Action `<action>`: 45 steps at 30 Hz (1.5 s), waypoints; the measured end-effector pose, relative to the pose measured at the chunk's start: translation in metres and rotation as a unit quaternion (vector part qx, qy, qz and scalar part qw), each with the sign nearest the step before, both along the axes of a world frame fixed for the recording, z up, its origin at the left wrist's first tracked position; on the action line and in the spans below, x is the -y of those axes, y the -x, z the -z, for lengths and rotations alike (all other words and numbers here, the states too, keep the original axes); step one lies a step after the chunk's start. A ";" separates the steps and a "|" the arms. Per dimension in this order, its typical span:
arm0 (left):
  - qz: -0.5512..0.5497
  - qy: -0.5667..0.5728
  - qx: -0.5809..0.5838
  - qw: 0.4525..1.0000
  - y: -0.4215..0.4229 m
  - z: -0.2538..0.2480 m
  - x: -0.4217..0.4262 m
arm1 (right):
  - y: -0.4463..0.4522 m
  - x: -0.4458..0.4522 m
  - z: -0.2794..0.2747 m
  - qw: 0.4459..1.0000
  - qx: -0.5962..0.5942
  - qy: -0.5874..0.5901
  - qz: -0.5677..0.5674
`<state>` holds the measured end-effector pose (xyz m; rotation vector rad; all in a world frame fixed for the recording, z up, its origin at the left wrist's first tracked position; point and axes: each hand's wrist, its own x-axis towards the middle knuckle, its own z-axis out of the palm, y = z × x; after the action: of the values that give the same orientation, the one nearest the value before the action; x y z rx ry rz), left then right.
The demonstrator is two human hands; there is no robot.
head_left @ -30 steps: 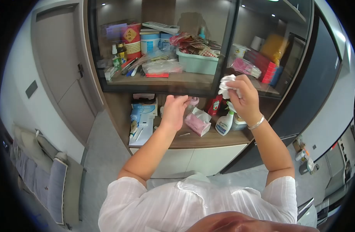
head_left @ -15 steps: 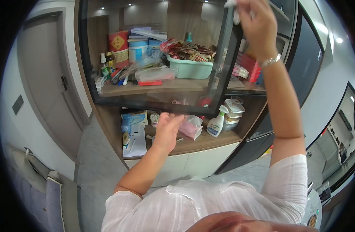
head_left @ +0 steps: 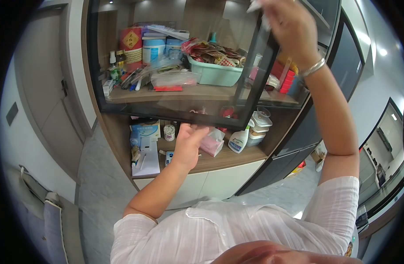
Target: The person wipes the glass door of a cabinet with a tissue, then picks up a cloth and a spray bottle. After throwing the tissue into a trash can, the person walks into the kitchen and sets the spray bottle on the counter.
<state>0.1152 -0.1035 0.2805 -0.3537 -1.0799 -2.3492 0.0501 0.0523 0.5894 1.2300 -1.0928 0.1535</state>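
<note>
A glass cabinet door (head_left: 175, 118) with a dark frame stands partly open in front of the upper shelf. My left hand (head_left: 189, 145) grips the door's bottom edge, fingertips behind the frame. High at the door's right edge, my right hand (head_left: 292, 28) is closed on a crumpled white tissue (head_left: 255, 6), its fingers slightly blurred. Behind the glass are a mint-green basket (head_left: 216, 74) of packets, a red canister (head_left: 132, 48) and plastic bags. Below the door, a pink tissue pack (head_left: 211, 143) sits just right of my left hand, beside a white spray bottle (head_left: 239, 140).
Stacked food containers (head_left: 258, 128) stand at the lower shelf's right end. A blue box (head_left: 145, 129), white papers (head_left: 147, 163) and a small round jar (head_left: 169, 132) are at its left. A sofa (head_left: 39, 215) is at lower left, with a grey door (head_left: 43, 92) behind.
My right hand has risen with the tissue from low on the door to its upper right edge. The door has swung outward, my left hand staying at its bottom edge. The view has shifted.
</note>
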 end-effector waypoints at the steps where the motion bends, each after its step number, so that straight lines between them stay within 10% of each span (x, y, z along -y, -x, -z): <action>1: -0.003 -0.003 -0.007 1.000 0.002 0.001 0.000 | 0.007 -0.002 -0.013 0.999 -0.010 0.040 -0.002; 5: -0.009 -0.003 -0.007 1.000 0.002 0.001 0.000 | 0.002 0.004 0.007 0.995 -0.022 -0.089 0.031; 11: -0.004 0.006 -0.001 1.000 -0.005 -0.004 -0.002 | 0.039 0.002 0.019 0.999 0.038 0.020 -0.010; 17: 0.004 0.049 -0.010 0.999 0.000 0.001 0.008 | 0.006 -0.020 0.159 0.908 0.092 -0.404 0.062; 26: -0.003 0.035 0.012 0.999 -0.003 -0.006 0.004 | -0.007 0.001 -0.011 0.992 0.059 0.074 -0.089; 31: -0.003 0.038 -0.003 0.999 -0.005 -0.005 0.003 | 0.075 0.015 0.043 0.988 -0.029 0.009 0.151; 32: -0.002 0.036 -0.004 0.999 -0.004 -0.004 0.004 | 0.022 0.023 0.078 0.987 0.100 -0.124 -0.021; 35: 0.007 0.038 0.009 0.999 -0.001 -0.001 0.006 | 0.020 0.034 0.167 0.952 0.026 -0.302 -0.035; 41: -0.009 0.044 0.004 0.999 -0.002 -0.005 0.004 | 0.023 0.040 0.091 0.986 0.065 -0.147 0.044; 45: -0.003 0.045 0.009 0.999 0.000 -0.006 0.007 | 0.024 0.051 0.150 0.966 -0.040 -0.256 0.011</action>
<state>0.1148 -0.1103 0.2870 -0.3637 -1.1969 -2.3075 0.0258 0.0011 0.4390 1.6667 -1.1100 -0.2102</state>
